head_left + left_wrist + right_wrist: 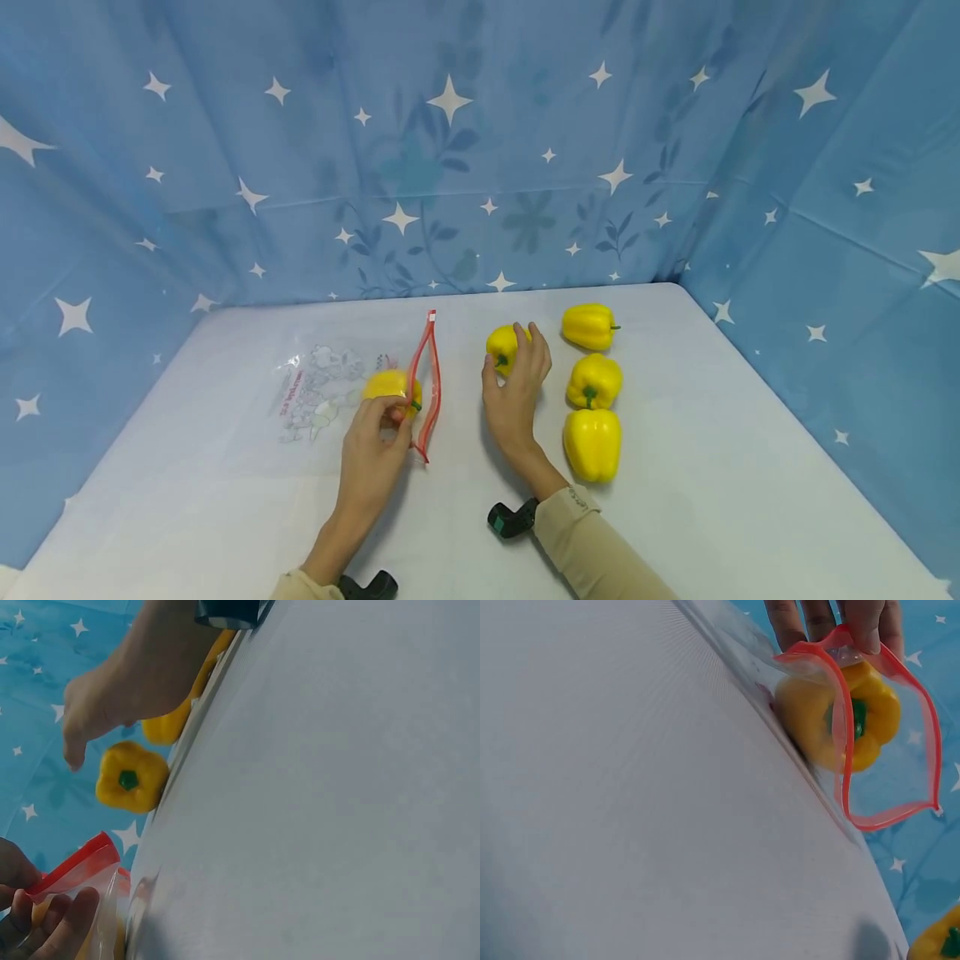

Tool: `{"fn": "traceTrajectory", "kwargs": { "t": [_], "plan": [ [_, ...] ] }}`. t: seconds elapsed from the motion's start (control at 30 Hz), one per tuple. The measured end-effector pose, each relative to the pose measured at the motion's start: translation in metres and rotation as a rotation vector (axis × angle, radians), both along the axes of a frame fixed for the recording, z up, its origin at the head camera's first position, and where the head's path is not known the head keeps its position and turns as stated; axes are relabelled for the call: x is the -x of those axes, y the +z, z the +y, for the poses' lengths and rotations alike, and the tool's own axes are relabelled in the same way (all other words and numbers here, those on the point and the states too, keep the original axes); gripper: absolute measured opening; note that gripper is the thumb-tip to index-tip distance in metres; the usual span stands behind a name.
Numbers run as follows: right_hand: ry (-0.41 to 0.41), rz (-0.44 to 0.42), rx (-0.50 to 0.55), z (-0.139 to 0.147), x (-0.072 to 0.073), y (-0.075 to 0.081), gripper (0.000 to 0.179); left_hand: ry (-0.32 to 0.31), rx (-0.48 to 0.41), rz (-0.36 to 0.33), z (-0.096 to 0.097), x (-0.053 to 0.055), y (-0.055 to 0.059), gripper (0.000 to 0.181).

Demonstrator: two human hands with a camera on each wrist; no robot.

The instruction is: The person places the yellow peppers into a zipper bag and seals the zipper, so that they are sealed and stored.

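Note:
A clear zip bag [322, 396] with a printed pattern and a red zip rim lies on the table, its mouth spread toward the right. Inside it, near the mouth, is a yellow bell pepper [386, 384]. My left hand [375, 454] pinches the near side of the red rim between thumb and fingers. To the right, my right hand [516, 400] hovers at a second yellow bell pepper [501, 346], thumb and fingers spread over its right side. That pepper's green stem faces me in the left wrist view, with the fingers apart from it there.
Further right, three more yellow peppers stand in a column: a far one [588, 326], a middle one [594, 381] and a near one [593, 445]. The white table [712, 467] meets blue star-patterned curtains [450, 150] at the back and sides.

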State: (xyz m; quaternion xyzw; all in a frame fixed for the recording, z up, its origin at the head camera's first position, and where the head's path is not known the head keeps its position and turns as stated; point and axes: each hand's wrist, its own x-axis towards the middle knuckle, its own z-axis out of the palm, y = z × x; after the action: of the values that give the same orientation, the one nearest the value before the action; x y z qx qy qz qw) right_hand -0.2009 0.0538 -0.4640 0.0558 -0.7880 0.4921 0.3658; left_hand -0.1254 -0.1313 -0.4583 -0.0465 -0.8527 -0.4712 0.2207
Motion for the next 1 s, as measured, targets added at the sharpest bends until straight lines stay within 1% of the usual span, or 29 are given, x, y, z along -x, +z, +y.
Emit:
{"fn": "traceTrajectory", "kwargs": {
  "t": [0.07, 0.13, 0.43, 0.53, 0.63, 0.73, 0.87, 1.0],
  "plan": [
    [-0.013, -0.016, 0.03, 0.001, 0.002, -0.003, 0.061, -0.01, -0.009, 0.0, 0.001, -0.001, 0.0, 0.028],
    [-0.008, -0.048, 0.049, 0.001, 0.004, -0.005, 0.065, -0.016, -0.015, 0.002, 0.001, -0.002, 0.0, 0.028],
    [0.0, -0.239, 0.117, 0.007, 0.008, -0.008, 0.069, -0.018, -0.037, 0.007, 0.0, -0.002, 0.0, 0.029],
    [0.018, -0.298, 0.153, 0.009, 0.005, -0.013, 0.069, -0.013, -0.052, -0.03, 0.001, -0.006, -0.003, 0.029],
    [0.024, -0.338, 0.167, 0.012, 0.002, -0.019, 0.069, -0.021, -0.069, -0.076, 0.001, -0.009, -0.006, 0.029],
    [0.031, -0.331, 0.17, 0.014, 0.005, -0.02, 0.069, -0.028, -0.08, -0.08, 0.0, -0.009, -0.005, 0.03],
    [0.044, -0.3, 0.182, 0.013, 0.012, -0.016, 0.069, -0.031, -0.077, -0.049, -0.001, -0.004, -0.002, 0.03],
    [0.025, -0.294, 0.192, 0.013, 0.016, -0.015, 0.069, -0.03, -0.068, -0.043, -0.002, -0.002, 0.0, 0.03]
  ]
}}
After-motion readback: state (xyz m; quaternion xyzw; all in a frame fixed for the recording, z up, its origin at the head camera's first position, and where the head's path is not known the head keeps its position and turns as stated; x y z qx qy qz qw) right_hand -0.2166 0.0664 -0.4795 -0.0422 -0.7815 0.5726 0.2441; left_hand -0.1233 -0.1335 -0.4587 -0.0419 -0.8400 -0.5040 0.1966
